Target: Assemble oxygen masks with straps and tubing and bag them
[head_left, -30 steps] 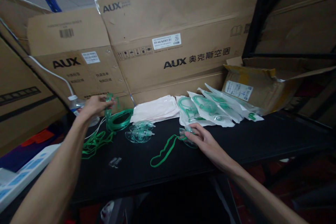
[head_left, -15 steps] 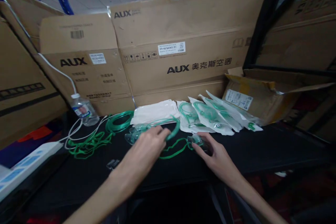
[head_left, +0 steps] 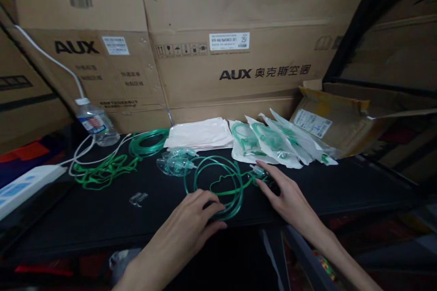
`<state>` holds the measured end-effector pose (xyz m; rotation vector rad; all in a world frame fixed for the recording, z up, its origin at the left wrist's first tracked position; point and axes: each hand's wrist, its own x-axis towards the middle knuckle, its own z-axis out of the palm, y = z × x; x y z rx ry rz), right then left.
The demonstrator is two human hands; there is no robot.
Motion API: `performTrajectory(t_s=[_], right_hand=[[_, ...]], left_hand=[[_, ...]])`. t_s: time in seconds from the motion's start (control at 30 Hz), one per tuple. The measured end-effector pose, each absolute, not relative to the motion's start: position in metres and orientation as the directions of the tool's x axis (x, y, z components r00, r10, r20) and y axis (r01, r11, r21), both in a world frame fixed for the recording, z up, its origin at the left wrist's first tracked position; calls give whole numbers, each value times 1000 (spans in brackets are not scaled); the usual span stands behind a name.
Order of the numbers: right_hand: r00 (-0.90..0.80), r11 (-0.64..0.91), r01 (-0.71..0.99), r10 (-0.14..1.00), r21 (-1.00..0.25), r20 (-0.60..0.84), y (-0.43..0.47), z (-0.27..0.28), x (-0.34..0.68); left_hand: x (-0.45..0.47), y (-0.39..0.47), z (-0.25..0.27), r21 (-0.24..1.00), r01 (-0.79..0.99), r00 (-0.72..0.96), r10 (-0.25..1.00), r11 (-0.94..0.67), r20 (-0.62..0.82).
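My left hand [head_left: 196,218] is at the front edge of the black table. Its curled fingers and thumb close round the near side of a coil of clear green tubing [head_left: 239,191]. My right hand [head_left: 287,193] grips a small transparent green oxygen mask [head_left: 258,173], which the fingers partly cover. A thin green elastic strap [head_left: 223,192] runs from that mask across the coil. More clear masks [head_left: 175,163] lie behind the coil, left of centre. Small clear plastic clips [head_left: 138,198] rest to the left of my left hand.
Behind are white pouches [head_left: 200,134] in a stack and filled pouches [head_left: 247,141] in a row. Left are coiled tubing [head_left: 148,143], green straps [head_left: 105,170], a bottle [head_left: 97,125] and a power strip [head_left: 29,186]. An open carton [head_left: 337,118] stands right; large cardboard [head_left: 266,61] walls the back.
My left hand has come down toward the table's front edge with the tubing, which now lies as a wide coil. My right hand stays at the mask. The view has tilted downward.
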<state>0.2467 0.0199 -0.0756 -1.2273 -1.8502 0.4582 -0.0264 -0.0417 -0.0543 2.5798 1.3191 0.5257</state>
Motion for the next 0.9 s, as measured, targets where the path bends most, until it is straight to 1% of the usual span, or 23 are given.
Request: performTrajectory(t_s=[0.17,0.37,0.43,0.5,0.53,0.57,0.6,0.63,0.67,0.7,0.73,0.77,0.83,0.87,0.9], right_hand=[[-181,465,632,866,-620,466,19,-76,252],[-205,446,656,882,-609,424,20,-73,277],[-140,400,676,894,-619,425,17,-60,292],[36,299,669,902,-681,431,9,-41,309],[127,246,613,907,-751,401,4,-31,318],[200,183,500,927,-846,319,-1,-21,325],[282,140,331,929,-933,239,-6,-13,331],[329,98,187,931,-978,156,-11,-8,336],[353,73,79,931,-994,96,-16,-4,337],[337,52,11,940,-999,52,-20,-3,336],[276,31,-5,961,-1000,28,-24,-5,332],[176,15,26,984,-1000,19,-27,-8,326],[-100,20,174,995,-985,2,-31,-17,306],[-210,59,280,978,-958,-1,-33,-23,294],[-278,115,362,960,-925,10,-33,-28,282]], left_hand=[[-16,-51,-64,341,733,544,808,-589,225],[-30,-48,-61,331,718,566,791,-612,234],[-39,-46,-61,316,707,579,774,-633,254],[-49,-45,-62,310,693,592,759,-651,272],[-54,-44,-63,314,690,590,758,-652,279],[-59,-43,-64,321,691,584,761,-648,282],[-64,-42,-66,329,695,572,769,-639,285],[-69,-41,-68,335,701,560,777,-630,289],[-72,-40,-70,338,706,550,782,-623,293],[-75,-39,-71,337,709,543,784,-620,299],[-77,-39,-72,332,712,540,785,-619,304],[-77,-38,-73,326,714,541,784,-620,304],[-77,-39,-71,313,711,565,776,-630,279],[-76,-40,-68,305,706,585,769,-639,256],[-75,-41,-66,295,700,607,760,-650,233]])
